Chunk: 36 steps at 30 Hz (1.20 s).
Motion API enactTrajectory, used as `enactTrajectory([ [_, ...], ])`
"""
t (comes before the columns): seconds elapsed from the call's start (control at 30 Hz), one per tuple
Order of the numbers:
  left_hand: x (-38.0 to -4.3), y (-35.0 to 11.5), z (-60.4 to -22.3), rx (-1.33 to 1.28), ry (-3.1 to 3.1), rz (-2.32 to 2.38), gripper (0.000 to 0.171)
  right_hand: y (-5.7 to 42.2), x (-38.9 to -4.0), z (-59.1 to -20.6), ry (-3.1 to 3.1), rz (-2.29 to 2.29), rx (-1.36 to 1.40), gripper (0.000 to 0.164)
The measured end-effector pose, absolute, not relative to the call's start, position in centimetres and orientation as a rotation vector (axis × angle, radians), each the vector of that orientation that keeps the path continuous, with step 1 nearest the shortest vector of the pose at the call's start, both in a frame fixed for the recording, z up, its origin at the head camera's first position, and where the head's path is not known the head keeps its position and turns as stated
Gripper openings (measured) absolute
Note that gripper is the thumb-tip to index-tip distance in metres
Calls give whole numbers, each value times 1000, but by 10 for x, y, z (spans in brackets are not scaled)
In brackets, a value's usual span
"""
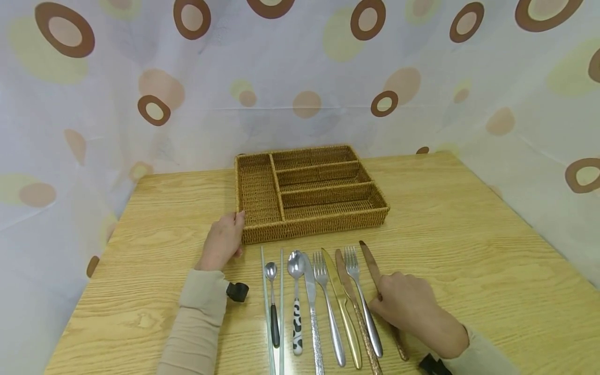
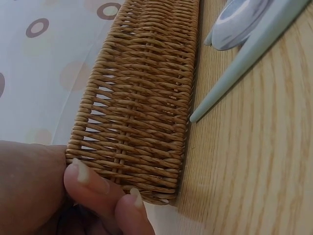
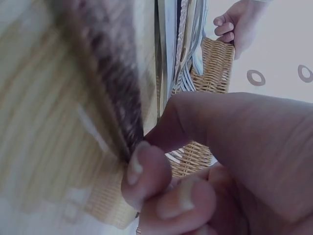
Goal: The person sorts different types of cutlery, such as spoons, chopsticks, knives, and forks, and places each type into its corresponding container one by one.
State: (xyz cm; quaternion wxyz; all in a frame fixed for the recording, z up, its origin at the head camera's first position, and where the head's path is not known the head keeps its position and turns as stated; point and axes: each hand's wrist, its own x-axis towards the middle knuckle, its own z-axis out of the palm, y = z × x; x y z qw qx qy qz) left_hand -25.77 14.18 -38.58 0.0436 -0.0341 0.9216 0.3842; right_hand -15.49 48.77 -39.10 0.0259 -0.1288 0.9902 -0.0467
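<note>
My left hand [image 1: 222,240] grips the near left corner of a wicker cutlery tray [image 1: 314,227], thumb over the rim and fingers on the outer wall. In the left wrist view the woven side [image 2: 137,93] fills the middle. My right hand [image 1: 408,302] pinches a copper-coloured table knife [image 1: 370,259] near its middle, blade toward the tray; its textured handle [image 3: 115,68] shows blurred in the right wrist view. Just left of that hand lie a silver fork [image 1: 367,315], a second copper knife [image 1: 358,311] and a gold knife [image 1: 346,317].
Farther left in the row are another fork [image 1: 332,315], a silver knife [image 1: 312,307], a cow-print-handled spoon [image 1: 297,317], a small black-handled spoon [image 1: 274,320] and two pale green chopsticks [image 1: 282,323]. A patterned curtain [image 1: 309,62] hangs behind the wooden table [image 1: 478,271].
</note>
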Motion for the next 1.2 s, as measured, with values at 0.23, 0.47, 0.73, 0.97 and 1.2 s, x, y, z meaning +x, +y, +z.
enactTrajectory([
  [0.23, -257, 142, -386, -102, 2819, 1177, 48, 491, -158, -388, 3001, -76, -366, 10],
  [0.47, -258, 142, -387, -112, 2822, 1155, 48, 491, -159, -386, 2960, -54, -363, 86],
  [0.73, -260, 142, -388, -125, 2838, 1138, 49, 492, -162, -387, 2966, -23, -333, 18],
  [0.97, -259, 144, -387, -134, 2840, 1127, 48, 495, -161, -389, 2958, -38, -336, 16],
  [1.2, -259, 143, -387, -128, 2845, 1122, 48, 496, -161, -388, 2956, -29, -347, 26],
])
